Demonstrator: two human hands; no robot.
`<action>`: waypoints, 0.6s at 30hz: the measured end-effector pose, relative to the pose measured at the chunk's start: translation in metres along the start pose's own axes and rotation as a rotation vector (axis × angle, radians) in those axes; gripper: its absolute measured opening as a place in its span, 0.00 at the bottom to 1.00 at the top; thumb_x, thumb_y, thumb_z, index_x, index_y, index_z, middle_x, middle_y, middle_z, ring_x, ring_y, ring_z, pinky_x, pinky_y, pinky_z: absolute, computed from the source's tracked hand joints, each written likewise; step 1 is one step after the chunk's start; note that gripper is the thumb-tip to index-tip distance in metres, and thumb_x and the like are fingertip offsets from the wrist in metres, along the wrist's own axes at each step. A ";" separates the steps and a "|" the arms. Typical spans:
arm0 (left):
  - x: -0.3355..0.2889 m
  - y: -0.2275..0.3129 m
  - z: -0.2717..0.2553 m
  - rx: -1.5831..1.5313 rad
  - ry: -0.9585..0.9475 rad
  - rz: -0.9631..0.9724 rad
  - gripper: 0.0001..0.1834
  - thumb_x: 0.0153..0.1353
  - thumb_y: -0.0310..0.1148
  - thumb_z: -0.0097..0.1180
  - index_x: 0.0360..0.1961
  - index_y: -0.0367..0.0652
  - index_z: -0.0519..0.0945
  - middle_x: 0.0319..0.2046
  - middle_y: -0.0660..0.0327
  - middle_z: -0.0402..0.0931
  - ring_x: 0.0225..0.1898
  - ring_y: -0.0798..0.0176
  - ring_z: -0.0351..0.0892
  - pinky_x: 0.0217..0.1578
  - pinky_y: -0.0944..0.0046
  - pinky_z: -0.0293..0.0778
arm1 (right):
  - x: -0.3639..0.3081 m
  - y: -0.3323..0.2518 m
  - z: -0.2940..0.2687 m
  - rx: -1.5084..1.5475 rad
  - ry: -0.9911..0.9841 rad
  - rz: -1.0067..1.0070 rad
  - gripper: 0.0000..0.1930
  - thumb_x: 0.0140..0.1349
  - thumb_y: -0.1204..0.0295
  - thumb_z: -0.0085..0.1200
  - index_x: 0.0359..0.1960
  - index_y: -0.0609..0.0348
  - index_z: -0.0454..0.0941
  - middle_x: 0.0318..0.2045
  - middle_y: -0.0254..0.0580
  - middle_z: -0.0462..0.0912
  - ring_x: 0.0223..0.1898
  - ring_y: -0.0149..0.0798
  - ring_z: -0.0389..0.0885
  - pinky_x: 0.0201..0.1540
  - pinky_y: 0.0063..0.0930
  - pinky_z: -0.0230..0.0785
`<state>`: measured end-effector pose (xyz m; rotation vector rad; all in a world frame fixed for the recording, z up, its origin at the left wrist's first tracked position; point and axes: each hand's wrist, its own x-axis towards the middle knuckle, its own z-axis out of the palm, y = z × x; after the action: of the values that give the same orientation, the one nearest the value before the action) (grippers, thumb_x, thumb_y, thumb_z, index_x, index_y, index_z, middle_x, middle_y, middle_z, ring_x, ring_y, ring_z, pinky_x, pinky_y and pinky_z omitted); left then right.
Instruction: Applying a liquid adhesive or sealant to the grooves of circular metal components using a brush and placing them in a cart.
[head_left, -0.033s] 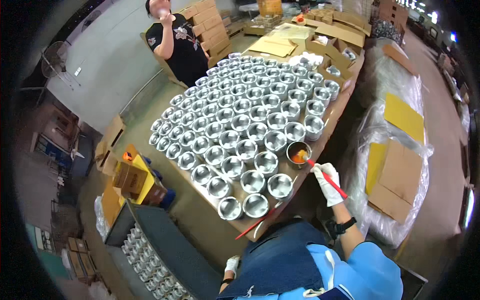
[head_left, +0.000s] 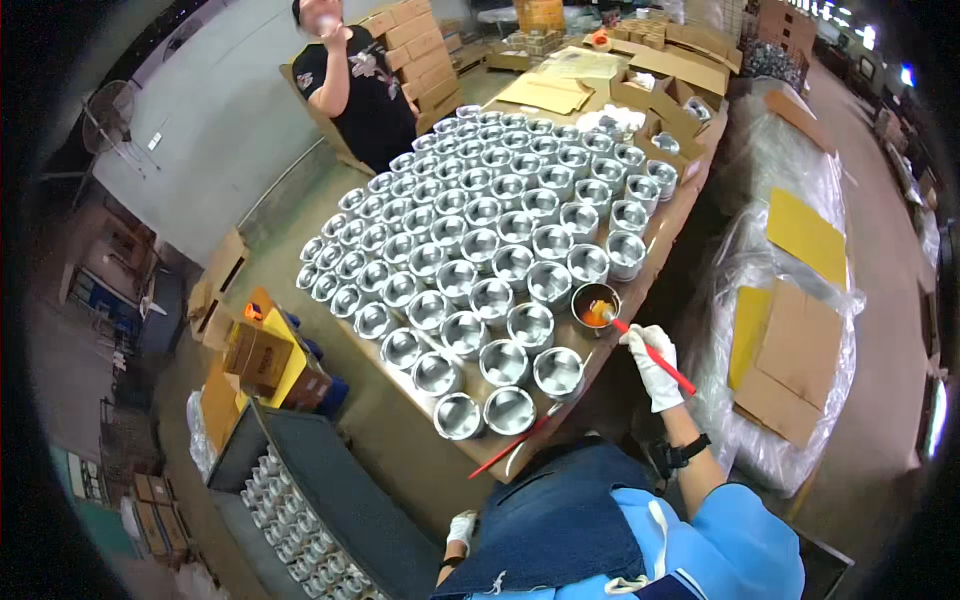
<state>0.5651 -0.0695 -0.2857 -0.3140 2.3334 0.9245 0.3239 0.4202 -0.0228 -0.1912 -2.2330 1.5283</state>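
Observation:
My right hand (head_left: 655,368), in a white glove, is closed around the red handle of a brush (head_left: 665,362). The brush's pale head dips into a round metal can (head_left: 596,306) with orange liquid inside, near the right edge of the table. Rows of silvery metal pistons (head_left: 463,281) stand beside the can, their hollow ends upward. My left hand (head_left: 462,526), also gloved, hangs low at my side, off the table. Its fingers are too small and partly hidden to read. A thin red stick (head_left: 508,448) lies across the table's near corner.
A grey bin (head_left: 345,480) with more pistons stands at lower left. Plastic-wrapped goods (head_left: 745,240) topped with cardboard (head_left: 793,348) run along the right. Open cartons (head_left: 665,100) sit on the table's far end. Another person (head_left: 362,95) stands beyond the table at left.

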 end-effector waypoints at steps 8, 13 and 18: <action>-0.034 0.117 -0.084 0.063 0.647 0.180 0.09 0.59 0.30 0.52 0.36 0.44 0.84 0.30 0.51 0.82 0.32 0.50 0.82 0.34 0.57 0.77 | 0.010 -0.013 -0.005 0.198 -0.057 0.266 0.16 0.70 0.62 0.48 0.52 0.58 0.77 0.35 0.33 0.81 0.31 0.22 0.77 0.32 0.17 0.70; -0.058 0.248 -0.151 0.084 0.707 0.650 0.04 0.55 0.25 0.56 0.30 0.41 0.83 0.26 0.53 0.80 0.26 0.50 0.81 0.29 0.57 0.76 | 0.016 -0.002 0.005 0.042 -0.032 0.108 0.12 0.66 0.65 0.54 0.46 0.58 0.79 0.32 0.30 0.79 0.31 0.21 0.75 0.32 0.15 0.68; -0.048 0.337 -0.161 0.332 0.575 1.094 0.06 0.50 0.29 0.61 0.31 0.44 0.79 0.28 0.57 0.79 0.25 0.54 0.79 0.26 0.58 0.75 | 0.017 0.000 0.010 0.035 -0.027 0.124 0.11 0.66 0.65 0.54 0.44 0.58 0.79 0.31 0.28 0.79 0.31 0.21 0.75 0.31 0.15 0.68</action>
<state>0.3900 0.0658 0.0194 1.0733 3.1453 0.9271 0.3044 0.4181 -0.0215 -0.3055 -2.2503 1.6420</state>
